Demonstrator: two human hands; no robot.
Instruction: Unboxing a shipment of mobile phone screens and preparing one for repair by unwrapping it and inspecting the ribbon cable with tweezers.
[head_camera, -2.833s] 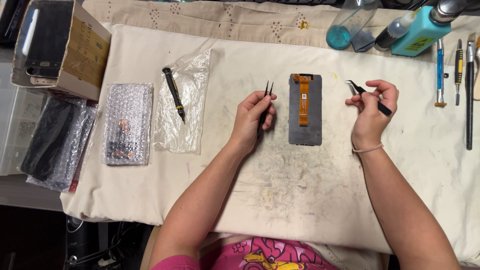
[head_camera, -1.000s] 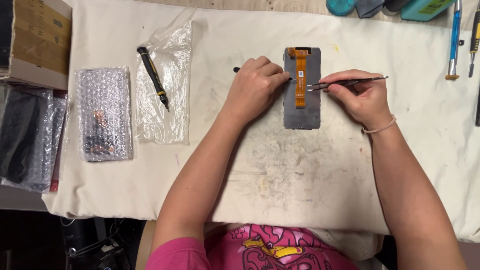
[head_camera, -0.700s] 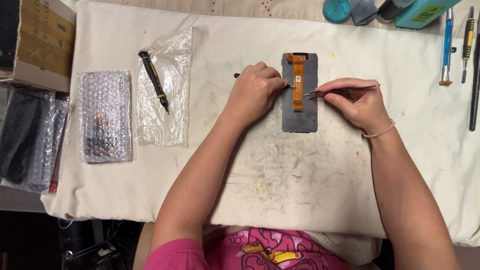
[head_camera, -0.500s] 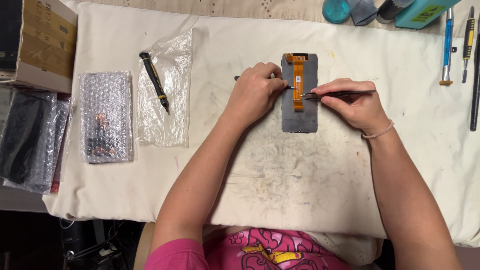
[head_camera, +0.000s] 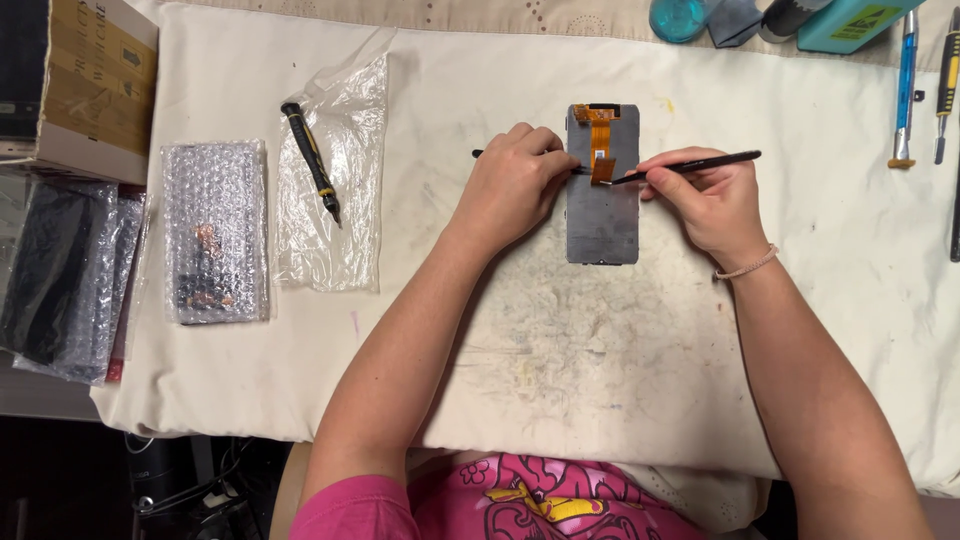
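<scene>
Head view, everything placed off the phone screen panel, which lies back-up on the stained cream cloth.

Left hand sits at the panel's left edge, fingers curled and pinched around black tweezers; only their rear end shows, poking out left of the knuckles. Tips are hidden under the fingers, near the orange flex cable that runs down the panel's upper middle.

Right hand is at the panel's right edge, pinching a black pointed tool; its tip rests on the flex's lower end.

Risks, as I read it:
- Two sharp points converge on one thin flex. Too much pry force could tear or crease it.
- A slip of the pointed tool would scratch the panel back or gouge a connector.
- The panel is only held down by the left hand's edge; if it slides on the cloth, both tips skid.

Well left of the panel: clear bag with a black screwdriver on it, and a bubble-wrapped part. Far right: more drivers.
</scene>
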